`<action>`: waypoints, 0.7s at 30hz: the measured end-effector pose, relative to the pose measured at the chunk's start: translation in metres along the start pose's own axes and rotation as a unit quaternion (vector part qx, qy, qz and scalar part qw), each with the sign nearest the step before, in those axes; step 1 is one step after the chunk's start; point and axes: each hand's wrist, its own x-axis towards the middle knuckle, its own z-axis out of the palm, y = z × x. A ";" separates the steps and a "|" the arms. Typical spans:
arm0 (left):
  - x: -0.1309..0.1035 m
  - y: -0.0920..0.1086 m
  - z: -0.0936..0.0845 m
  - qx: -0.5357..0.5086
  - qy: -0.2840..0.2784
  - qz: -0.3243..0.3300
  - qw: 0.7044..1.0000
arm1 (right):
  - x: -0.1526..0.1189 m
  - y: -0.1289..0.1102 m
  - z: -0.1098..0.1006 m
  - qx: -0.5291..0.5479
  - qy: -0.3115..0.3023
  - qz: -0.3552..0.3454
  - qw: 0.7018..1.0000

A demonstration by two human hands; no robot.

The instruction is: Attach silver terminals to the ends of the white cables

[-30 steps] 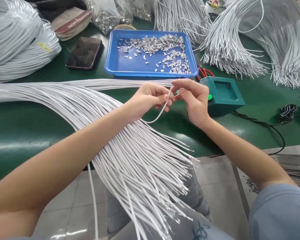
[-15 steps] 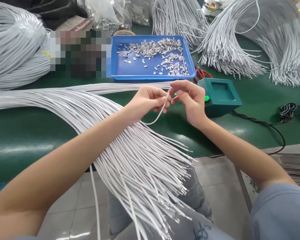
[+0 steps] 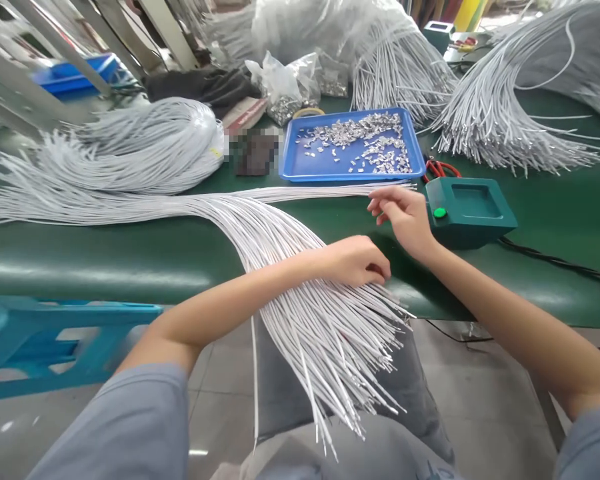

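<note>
A thick fan of white wires [image 3: 320, 333] hangs over the table's front edge and across my lap, with small metal pieces visible on some tips. My left hand [image 3: 360, 261] lies on top of this fan near the edge, fingers curled under; what they grip, if anything, is hidden. Higher and to the right, my right hand [image 3: 403, 217] is held with loosely bent fingers and nothing visible in them. It is just left of a green box [image 3: 485, 200] with a lit green button. Behind its fingertips runs a thinner strand of white wires [image 3: 310, 194].
A blue tray [image 3: 320, 165] holds many small metal terminals [image 3: 390, 157]. Red-handled pliers [image 3: 445, 168] lie behind the green box. Coiled wire bundles [image 3: 165, 143] sit left, others [image 3: 480, 107] back right. A black cable [image 3: 565, 262] runs right. A blue plastic stool [image 3: 80, 313] stands lower left.
My hands have parted. The left let go of the single wire both were at and came down onto the fan. The right stays near the green box. The view has shifted left.
</note>
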 end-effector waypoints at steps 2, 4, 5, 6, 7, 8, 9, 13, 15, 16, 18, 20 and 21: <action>-0.003 0.003 0.002 -0.014 -0.013 0.032 0.999 | -0.001 0.002 0.004 -0.008 -0.078 0.060 0.995; -0.006 0.001 -0.003 0.022 0.045 0.063 0.997 | -0.002 0.004 0.008 -0.029 -0.131 0.091 0.987; -0.008 -0.003 -0.008 0.056 0.098 0.077 0.991 | -0.003 0.005 0.009 -0.041 -0.150 0.091 0.984; -0.009 -0.007 -0.015 0.096 0.161 0.088 0.978 | -0.003 0.006 0.010 -0.052 -0.164 0.088 0.981; -0.011 -0.012 -0.023 0.142 0.226 0.090 0.959 | -0.004 0.006 0.011 -0.061 -0.177 0.083 0.979; -0.013 -0.017 -0.031 0.188 0.282 0.077 0.938 | -0.006 0.006 0.012 -0.069 -0.191 0.078 0.976; -0.014 -0.023 -0.040 0.231 0.331 0.047 0.914 | -0.007 0.005 0.013 -0.074 -0.205 0.074 0.973; -0.017 -0.046 -0.064 0.359 0.339 -0.178 0.851 | -0.015 -0.003 0.016 -0.099 -0.282 0.037 0.954; -0.019 -0.057 -0.068 0.384 0.271 -0.270 0.841 | -0.017 -0.008 0.016 -0.098 -0.338 0.029 0.935; -0.019 -0.062 -0.068 0.384 0.243 -0.302 0.838 | -0.018 -0.010 0.016 -0.092 -0.362 0.031 0.927; -0.021 -0.070 -0.067 0.380 0.210 -0.334 0.836 | -0.019 -0.012 0.016 -0.077 -0.389 0.041 0.917; -0.021 -0.073 -0.066 0.384 0.194 -0.336 0.838 | -0.019 -0.013 0.016 -0.070 -0.391 0.048 0.916; -0.021 -0.073 -0.066 0.389 0.189 -0.332 0.838 | -0.018 -0.013 0.017 -0.069 -0.391 0.050 0.917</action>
